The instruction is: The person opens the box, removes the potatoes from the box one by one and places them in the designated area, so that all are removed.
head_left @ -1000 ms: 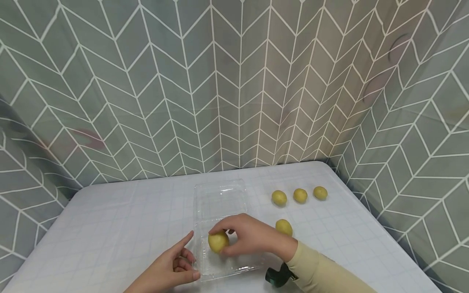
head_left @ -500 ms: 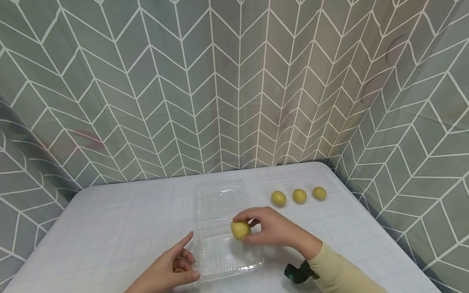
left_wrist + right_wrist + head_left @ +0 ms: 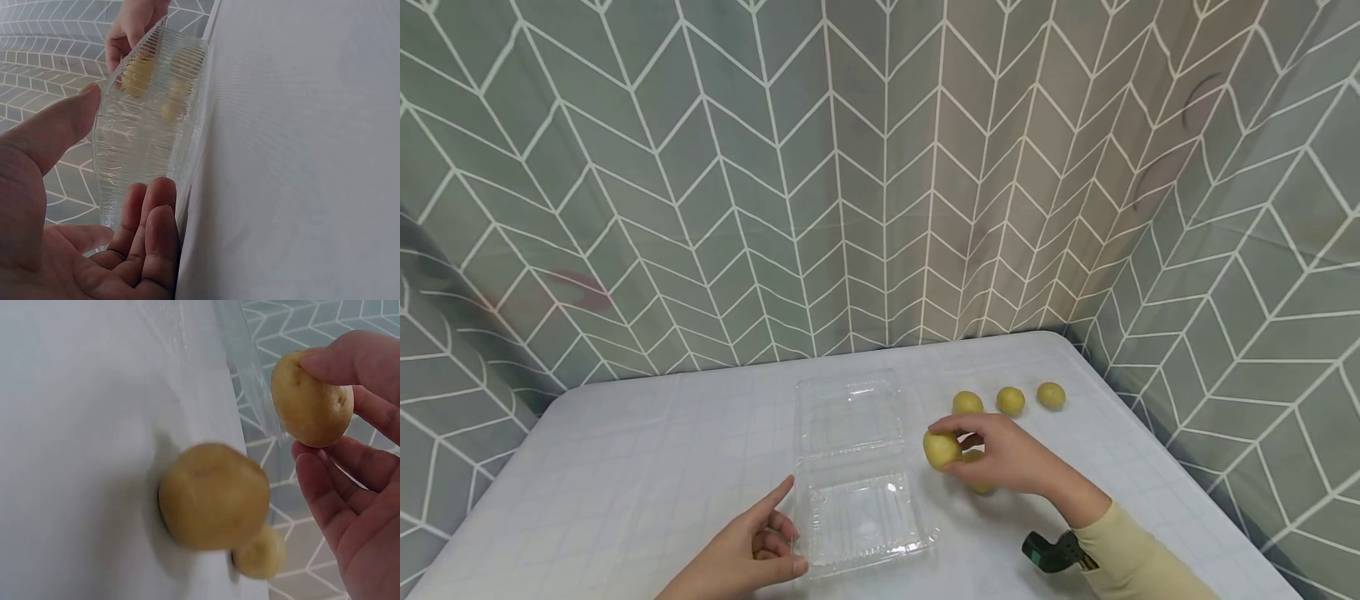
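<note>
My right hand [image 3: 1015, 454] pinches a potato [image 3: 942, 451] between thumb and fingers, just right of a clear plastic clamshell box [image 3: 863, 518]. In the right wrist view, the held potato [image 3: 309, 403] is off the table, and another potato [image 3: 212, 497] lies below it. That lower potato is partly covered by the right hand in the head view. My left hand [image 3: 745, 542] touches the box's left side, thumb and forefinger spread along the edge. Its other fingers bend loosely by the box wall [image 3: 134, 144] in the left wrist view.
The box's lid [image 3: 850, 412] lies folded back behind it. Three potatoes stand in a row at the back right, the farthest potato [image 3: 1051, 396] near the edge of the white-covered table [image 3: 662, 458]. A patterned curtain [image 3: 865, 167] hangs behind.
My right hand has carried the potato from above the box to the right, over the table beside it. My left hand has stayed at the box's left edge.
</note>
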`<state>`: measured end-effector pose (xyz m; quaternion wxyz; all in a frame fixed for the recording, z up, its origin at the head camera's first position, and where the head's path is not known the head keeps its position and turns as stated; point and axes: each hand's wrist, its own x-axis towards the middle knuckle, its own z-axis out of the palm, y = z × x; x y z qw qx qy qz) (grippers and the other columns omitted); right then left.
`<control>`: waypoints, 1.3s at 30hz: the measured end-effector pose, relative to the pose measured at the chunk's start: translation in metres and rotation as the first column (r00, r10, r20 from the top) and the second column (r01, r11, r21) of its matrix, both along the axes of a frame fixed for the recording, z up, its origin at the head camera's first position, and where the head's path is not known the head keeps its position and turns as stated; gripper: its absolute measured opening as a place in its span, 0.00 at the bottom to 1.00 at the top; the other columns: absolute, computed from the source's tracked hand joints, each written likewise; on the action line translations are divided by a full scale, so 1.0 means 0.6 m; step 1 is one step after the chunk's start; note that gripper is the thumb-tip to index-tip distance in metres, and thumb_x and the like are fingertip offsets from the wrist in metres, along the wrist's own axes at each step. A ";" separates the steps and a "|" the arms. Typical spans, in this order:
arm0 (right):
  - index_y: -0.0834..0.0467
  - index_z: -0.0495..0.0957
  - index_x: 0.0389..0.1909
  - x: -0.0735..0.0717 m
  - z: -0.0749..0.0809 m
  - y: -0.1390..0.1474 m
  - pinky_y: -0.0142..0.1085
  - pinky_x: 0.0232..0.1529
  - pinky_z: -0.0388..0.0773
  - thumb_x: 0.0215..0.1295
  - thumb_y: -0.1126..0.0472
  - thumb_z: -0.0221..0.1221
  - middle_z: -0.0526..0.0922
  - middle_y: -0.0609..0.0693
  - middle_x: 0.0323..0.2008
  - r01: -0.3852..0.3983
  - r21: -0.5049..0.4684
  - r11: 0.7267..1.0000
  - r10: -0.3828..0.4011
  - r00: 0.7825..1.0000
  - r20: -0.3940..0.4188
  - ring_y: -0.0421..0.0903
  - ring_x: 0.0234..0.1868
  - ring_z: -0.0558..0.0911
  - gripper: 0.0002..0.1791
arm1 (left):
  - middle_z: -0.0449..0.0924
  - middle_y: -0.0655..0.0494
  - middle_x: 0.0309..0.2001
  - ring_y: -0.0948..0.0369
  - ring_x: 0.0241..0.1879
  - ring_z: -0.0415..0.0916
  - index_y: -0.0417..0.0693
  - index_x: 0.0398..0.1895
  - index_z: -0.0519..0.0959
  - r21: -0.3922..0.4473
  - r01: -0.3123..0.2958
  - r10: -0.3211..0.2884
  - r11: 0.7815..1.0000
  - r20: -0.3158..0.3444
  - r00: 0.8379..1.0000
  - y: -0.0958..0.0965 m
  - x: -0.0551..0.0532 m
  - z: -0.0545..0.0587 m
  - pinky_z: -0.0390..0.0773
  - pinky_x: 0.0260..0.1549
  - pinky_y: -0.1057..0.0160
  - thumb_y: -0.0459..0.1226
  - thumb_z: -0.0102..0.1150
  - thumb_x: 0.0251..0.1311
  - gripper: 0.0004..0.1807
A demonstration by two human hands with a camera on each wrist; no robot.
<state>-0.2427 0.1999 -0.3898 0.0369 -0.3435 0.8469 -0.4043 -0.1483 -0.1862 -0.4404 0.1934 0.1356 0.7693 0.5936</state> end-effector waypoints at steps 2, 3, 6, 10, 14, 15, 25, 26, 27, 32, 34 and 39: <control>0.54 0.80 0.57 -0.001 -0.003 0.012 0.45 0.49 0.79 0.57 0.62 0.71 0.81 0.43 0.51 0.013 -0.010 1.000 -0.013 1.000 0.000 0.44 0.47 0.81 0.25 | 0.71 0.45 0.44 0.57 0.39 0.78 0.37 0.78 0.42 0.002 -0.001 0.001 1.000 0.003 1.000 -0.001 0.001 0.000 0.79 0.40 0.66 0.37 0.69 0.59 0.54; 0.55 0.80 0.57 -0.002 -0.004 0.017 0.46 0.50 0.79 0.58 0.62 0.71 0.81 0.44 0.51 0.016 -0.012 1.000 -0.016 1.000 0.001 0.45 0.47 0.81 0.24 | 0.71 0.46 0.44 0.57 0.39 0.78 0.37 0.78 0.43 0.003 -0.002 0.002 1.000 0.005 1.000 -0.001 0.001 0.000 0.79 0.41 0.66 0.37 0.69 0.59 0.54; 0.55 0.79 0.58 -0.003 -0.007 0.034 0.46 0.50 0.79 0.59 0.61 0.70 0.81 0.44 0.51 0.031 -0.015 0.999 -0.031 1.000 0.002 0.46 0.48 0.81 0.25 | 0.71 0.46 0.44 0.57 0.39 0.78 0.37 0.78 0.43 -0.001 -0.007 0.007 1.000 0.011 1.000 0.000 0.002 0.002 0.79 0.40 0.66 0.37 0.69 0.59 0.54; 0.55 0.78 0.59 -0.003 -0.007 0.057 0.47 0.51 0.78 0.59 0.61 0.70 0.81 0.44 0.52 0.070 -0.017 0.997 -0.070 0.997 0.012 0.47 0.49 0.81 0.26 | 0.71 0.46 0.44 0.56 0.39 0.78 0.36 0.78 0.43 -0.011 -0.016 0.017 1.000 0.019 1.000 0.002 0.002 0.004 0.79 0.40 0.67 0.38 0.70 0.59 0.54; 0.56 0.78 0.60 -0.002 -0.008 0.081 0.46 0.50 0.79 0.59 0.61 0.71 0.80 0.47 0.53 0.110 -0.013 0.994 -0.110 0.994 -0.001 0.46 0.49 0.81 0.27 | 0.71 0.46 0.44 0.55 0.39 0.77 0.37 0.78 0.44 -0.013 -0.031 0.031 0.999 0.030 0.999 0.002 0.001 0.004 0.79 0.40 0.67 0.38 0.70 0.59 0.53; 0.56 0.79 0.59 -0.002 -0.009 0.087 0.45 0.50 0.79 0.58 0.61 0.71 0.80 0.47 0.53 0.130 -0.007 0.992 -0.130 0.992 -0.002 0.46 0.49 0.81 0.26 | 0.71 0.46 0.44 0.56 0.39 0.77 0.37 0.78 0.44 -0.013 -0.032 0.033 0.999 0.030 0.999 0.002 0.001 0.004 0.79 0.40 0.67 0.38 0.70 0.59 0.53; 0.57 0.79 0.58 0.002 -0.020 0.126 0.45 0.49 0.79 0.58 0.61 0.71 0.80 0.51 0.56 0.194 0.000 0.981 -0.194 0.981 0.006 0.51 0.50 0.80 0.26 | 0.71 0.46 0.45 0.57 0.39 0.78 0.37 0.78 0.43 -0.007 -0.015 0.016 1.000 0.012 1.000 -0.001 0.001 -0.001 0.79 0.41 0.67 0.37 0.69 0.59 0.53; 0.58 0.79 0.58 0.003 -0.021 0.129 0.45 0.49 0.79 0.58 0.60 0.71 0.80 0.51 0.56 0.197 -0.001 0.980 -0.197 0.980 0.008 0.51 0.50 0.80 0.26 | 0.71 0.46 0.45 0.57 0.39 0.78 0.37 0.78 0.43 -0.008 -0.015 0.015 1.000 0.012 1.000 -0.001 0.001 0.000 0.79 0.41 0.67 0.38 0.69 0.59 0.53; 0.58 0.79 0.58 0.003 -0.021 0.132 0.45 0.49 0.79 0.58 0.60 0.71 0.80 0.51 0.56 0.202 -0.002 0.979 -0.202 0.979 0.011 0.51 0.50 0.80 0.26 | 0.71 0.46 0.44 0.57 0.39 0.78 0.37 0.78 0.43 -0.008 -0.014 0.014 1.000 0.011 1.000 -0.001 0.001 0.000 0.78 0.41 0.67 0.38 0.69 0.59 0.53; 0.59 0.79 0.59 0.004 -0.024 0.144 0.46 0.49 0.79 0.57 0.59 0.72 0.80 0.51 0.55 0.233 0.004 0.972 -0.233 0.972 0.031 0.52 0.50 0.80 0.27 | 0.71 0.46 0.44 0.57 0.39 0.78 0.37 0.78 0.43 -0.007 -0.007 0.007 1.000 0.005 1.000 -0.001 0.001 -0.001 0.78 0.41 0.67 0.37 0.69 0.60 0.53; 0.60 0.78 0.59 0.004 -0.026 0.148 0.45 0.49 0.79 0.58 0.60 0.71 0.80 0.51 0.55 0.247 0.014 0.969 -0.248 0.968 0.032 0.52 0.51 0.80 0.28 | 0.71 0.46 0.44 0.58 0.39 0.78 0.37 0.78 0.43 -0.007 -0.006 0.006 1.000 0.002 1.000 -0.001 0.000 -0.002 0.79 0.41 0.67 0.37 0.69 0.60 0.53; 0.61 0.78 0.59 0.002 -0.036 0.161 0.43 0.47 0.80 0.57 0.62 0.71 0.81 0.51 0.54 0.295 0.039 0.955 -0.297 0.954 0.047 0.52 0.52 0.79 0.28 | 0.71 0.46 0.44 0.57 0.39 0.77 0.37 0.78 0.43 0.001 -0.008 0.008 1.000 0.015 1.000 0.000 -0.002 -0.003 0.79 0.40 0.67 0.37 0.69 0.60 0.53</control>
